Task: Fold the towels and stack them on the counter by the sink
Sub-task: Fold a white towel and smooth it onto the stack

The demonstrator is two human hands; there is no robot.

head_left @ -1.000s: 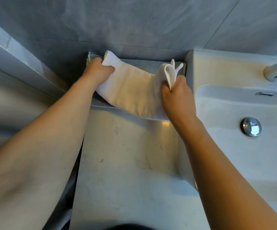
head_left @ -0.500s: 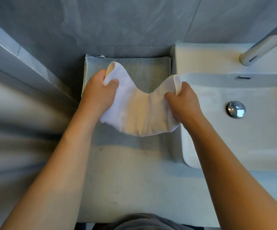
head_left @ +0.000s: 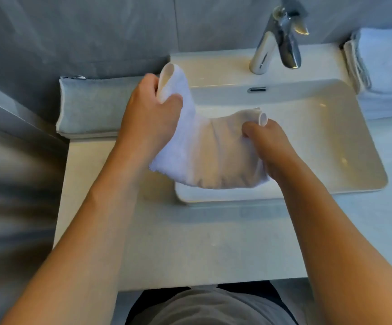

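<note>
I hold a small white towel (head_left: 204, 156) in the air over the left part of the sink (head_left: 331, 146). My left hand (head_left: 150, 113) grips its upper left end, thumb over the cloth. My right hand (head_left: 267, 146) grips the right end, where the edge curls above my fingers. The towel sags in a curve between both hands. A folded grey towel (head_left: 89, 106) lies flat on the counter (head_left: 166, 242) to the left of the sink, against the wall.
A chrome faucet (head_left: 277, 38) stands behind the basin. White folded towels (head_left: 387, 73) are piled at the right of the sink. A grey wall closes the left side. Bare counter stretches along the front.
Both hands have carried the white towel rightward, from above the grey towel to over the sink. The view has swung right, bringing the faucet and the white pile into sight.
</note>
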